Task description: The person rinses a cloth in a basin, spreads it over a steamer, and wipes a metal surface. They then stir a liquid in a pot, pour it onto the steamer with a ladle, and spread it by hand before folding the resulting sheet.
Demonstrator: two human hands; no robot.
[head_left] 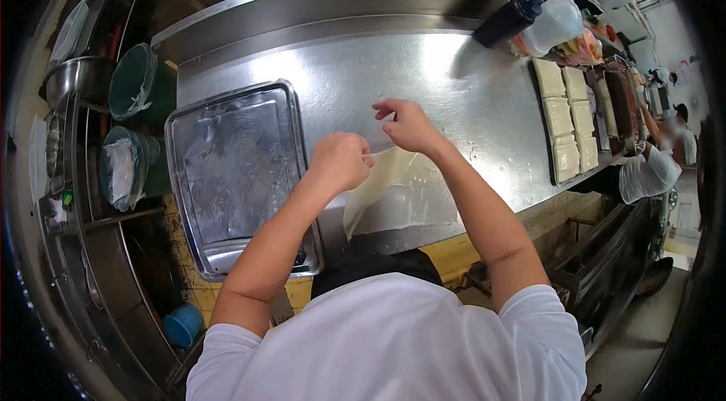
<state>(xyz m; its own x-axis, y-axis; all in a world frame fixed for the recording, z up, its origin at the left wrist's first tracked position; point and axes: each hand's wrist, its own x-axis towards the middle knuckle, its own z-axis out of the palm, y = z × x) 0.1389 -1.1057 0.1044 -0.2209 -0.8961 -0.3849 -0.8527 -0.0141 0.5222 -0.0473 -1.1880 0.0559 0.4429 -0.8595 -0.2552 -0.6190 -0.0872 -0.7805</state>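
Observation:
A thin, pale, see-through sheet of what looks like dough [401, 193] lies on the steel table in front of me, partly lifted and folded on its left side. My left hand [342, 163] is closed, with its fingers pinching the sheet's upper edge. Just right of it, my right hand [408, 126] hovers over the sheet's top edge, thumb and fingers apart with nothing between them. To the left stands a large rectangular metal tray [296, 125], its bottom wet and shiny.
On the right, a dark tray [541, 115] bears several pale folded squares [558, 117]. A dark bottle [508, 21] and a white plastic container [556, 25] stand at the back right. Green lined bins [136, 83] flank the table's left. A co-worker [649, 174] is at the far right.

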